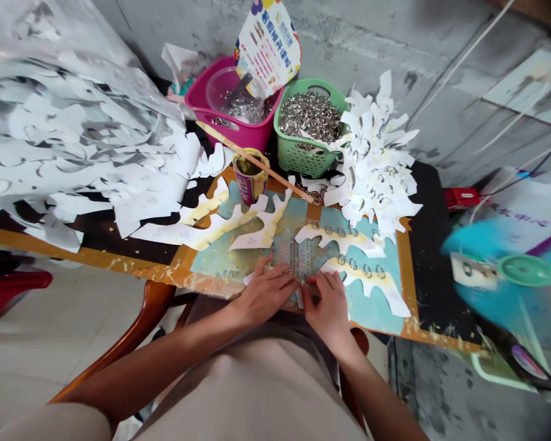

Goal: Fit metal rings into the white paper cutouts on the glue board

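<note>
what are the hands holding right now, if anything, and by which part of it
The left hand and right hand are close together at a white piece, mostly hidden by them; whether the fingers grip it, and where, cannot be told.

At the near edge of the table [429, 257], the left hand [267, 291] is beside the right hand [326, 303]. Beyond them are a cup [250, 187], a stick [269, 166] across it, and, behind, two baskets [303, 158]: a card [270, 49] in the left, rings [307, 119] in the right. A paper heap [87, 147] lies left, a paper pile [371, 168] right, paper strips [179, 234] between.
</note>
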Motion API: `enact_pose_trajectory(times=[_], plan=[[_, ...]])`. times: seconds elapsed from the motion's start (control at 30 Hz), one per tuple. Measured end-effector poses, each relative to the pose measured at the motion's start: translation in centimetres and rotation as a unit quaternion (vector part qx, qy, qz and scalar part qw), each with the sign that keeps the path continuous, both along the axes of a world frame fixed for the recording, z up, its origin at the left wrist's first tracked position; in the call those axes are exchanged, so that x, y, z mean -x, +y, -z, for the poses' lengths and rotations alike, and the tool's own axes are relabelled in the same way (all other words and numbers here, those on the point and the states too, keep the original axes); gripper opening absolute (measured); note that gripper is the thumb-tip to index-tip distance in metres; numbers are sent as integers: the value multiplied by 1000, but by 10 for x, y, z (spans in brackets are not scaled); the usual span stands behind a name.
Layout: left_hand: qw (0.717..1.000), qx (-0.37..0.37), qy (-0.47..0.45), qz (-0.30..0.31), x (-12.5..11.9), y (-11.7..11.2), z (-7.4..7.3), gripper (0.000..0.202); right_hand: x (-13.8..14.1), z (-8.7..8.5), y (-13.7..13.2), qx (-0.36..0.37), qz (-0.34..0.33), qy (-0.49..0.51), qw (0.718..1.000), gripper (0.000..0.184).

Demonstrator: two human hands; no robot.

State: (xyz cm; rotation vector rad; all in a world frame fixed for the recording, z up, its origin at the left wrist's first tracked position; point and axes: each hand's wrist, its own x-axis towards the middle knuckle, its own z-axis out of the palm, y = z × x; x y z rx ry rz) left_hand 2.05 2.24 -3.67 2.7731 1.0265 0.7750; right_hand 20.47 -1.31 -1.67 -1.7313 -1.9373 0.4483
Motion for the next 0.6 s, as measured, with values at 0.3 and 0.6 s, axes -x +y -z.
enact_pose_trajectory(times=[0.3,0.6], plan=[[997,79,-14,-8,-5,-3,-8,18,-1,6,-12,-21,-39,18,999,16],[974,124,-173,-78,3,21,-17,23,-6,14,-20,-51,-84,-89,991,24]])
